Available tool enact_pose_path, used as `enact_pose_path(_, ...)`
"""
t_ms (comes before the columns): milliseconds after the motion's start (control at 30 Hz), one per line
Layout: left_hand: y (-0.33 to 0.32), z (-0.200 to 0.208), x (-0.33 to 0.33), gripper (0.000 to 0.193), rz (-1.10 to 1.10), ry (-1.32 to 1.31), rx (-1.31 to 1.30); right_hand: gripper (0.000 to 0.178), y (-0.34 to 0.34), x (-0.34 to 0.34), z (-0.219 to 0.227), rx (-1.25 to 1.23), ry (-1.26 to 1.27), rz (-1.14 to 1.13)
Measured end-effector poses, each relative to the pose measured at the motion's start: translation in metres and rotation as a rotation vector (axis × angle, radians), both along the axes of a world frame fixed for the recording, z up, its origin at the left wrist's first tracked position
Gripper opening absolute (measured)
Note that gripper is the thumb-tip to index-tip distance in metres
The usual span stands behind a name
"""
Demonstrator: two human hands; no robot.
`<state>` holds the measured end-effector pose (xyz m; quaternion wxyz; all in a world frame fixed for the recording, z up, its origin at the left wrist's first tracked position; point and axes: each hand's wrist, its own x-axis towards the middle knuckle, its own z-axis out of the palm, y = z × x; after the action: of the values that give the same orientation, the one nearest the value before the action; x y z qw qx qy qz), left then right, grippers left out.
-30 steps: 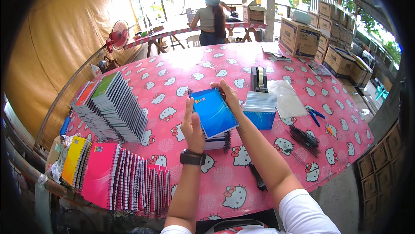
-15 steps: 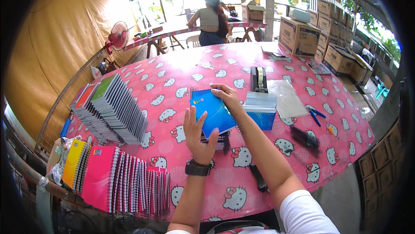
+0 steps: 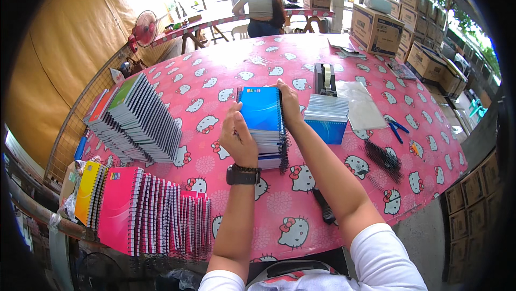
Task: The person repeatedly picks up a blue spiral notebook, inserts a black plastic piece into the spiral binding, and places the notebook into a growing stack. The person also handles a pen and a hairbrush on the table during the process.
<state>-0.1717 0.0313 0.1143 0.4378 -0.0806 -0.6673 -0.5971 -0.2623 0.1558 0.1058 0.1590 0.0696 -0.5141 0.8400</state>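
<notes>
A stack of spiral notebooks with a blue-covered one (image 3: 260, 108) on top stands in front of me, its black coils along the right side. My left hand (image 3: 238, 136) presses against the left side of the stack, fingers together and bent. At the upper right edge, my right hand (image 3: 290, 104) is closed round the coil side, its fingertips partly hidden behind the stack. The stack is held between both hands. Just right of it sits a block of blue notebooks or covers (image 3: 325, 132) with white page edges upward.
At left stand a tall stack of green-topped notebooks (image 3: 142, 113), pink notebooks (image 3: 121, 210) and yellow notebooks (image 3: 90, 191). To the right are a tape dispenser (image 3: 324, 78), blue pliers (image 3: 396, 128) and loose black coils (image 3: 382, 159). Cardboard boxes (image 3: 376, 30) and a person (image 3: 262, 6) are farther off.
The top blue notebook, tilted before, now lies straight on the stack. My left hand has moved from its cover to the left side; my right hand has shifted to the right edge.
</notes>
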Motion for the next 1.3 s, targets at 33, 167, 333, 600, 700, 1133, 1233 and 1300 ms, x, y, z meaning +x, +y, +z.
enact_pose_path(33,-0.005,-0.010,0.003,0.047,-0.008,0.010,0.010,0.048,-0.002,0.002,-0.002,0.029,0.002,0.018)
enact_pose_path(167,0.000,-0.042,-0.001,0.059,-0.050,0.041,0.197,0.066,0.029,-0.011,-0.026,0.211,-0.016,-0.048)
enact_pose_path(333,0.014,-0.052,0.001,0.062,-0.052,-0.017,0.230,0.065,0.006,-0.003,-0.035,0.124,-0.150,-0.064)
enact_pose_path(600,0.008,-0.051,0.003,0.067,-0.350,-0.074,0.503,0.074,0.015,0.005,-0.041,0.193,-0.138,-0.069)
enact_pose_path(700,-0.007,-0.061,0.001,0.076,-0.473,-0.193,0.612,0.076,0.014,0.006,-0.062,0.047,-0.158,0.051)
enact_pose_path(1133,-0.016,-0.063,-0.016,0.079,-0.489,-0.238,0.579,0.076,0.033,0.002,-0.053,0.168,-0.086,0.029)
enact_pose_path(1233,-0.037,-0.029,-0.017,0.072,-0.547,-0.183,0.370,0.079,0.013,0.057,-0.002,0.308,0.023,-0.040)
enact_pose_path(1300,-0.029,-0.004,-0.007,0.075,-0.757,-0.307,0.303,0.081,0.003,0.070,0.009,0.355,0.016,-0.015)
